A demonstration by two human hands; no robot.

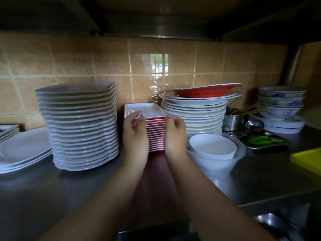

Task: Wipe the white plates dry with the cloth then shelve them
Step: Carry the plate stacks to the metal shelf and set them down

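Note:
A small square white plate (145, 109) lies on top of a stack of red-and-white square plates (155, 134) at the middle of the steel shelf (43, 188). My left hand (134, 134) grips the top plate's near left corner. My right hand (175, 134) pinches its near right corner, fingers curled. No cloth is in view. A tall stack of white plates (81, 126) stands just left of my hands. A stack of round white plates (196, 112) with a red plate (206, 90) on top stands just right.
Flat white plates (24, 150) lie at the far left. White bowls nested in a clear bowl (215, 153) sit by my right wrist. Patterned bowls (281, 101), a metal cup (232, 121), a tray with a green tool (265, 140) and a yellow board (309, 160) fill the right.

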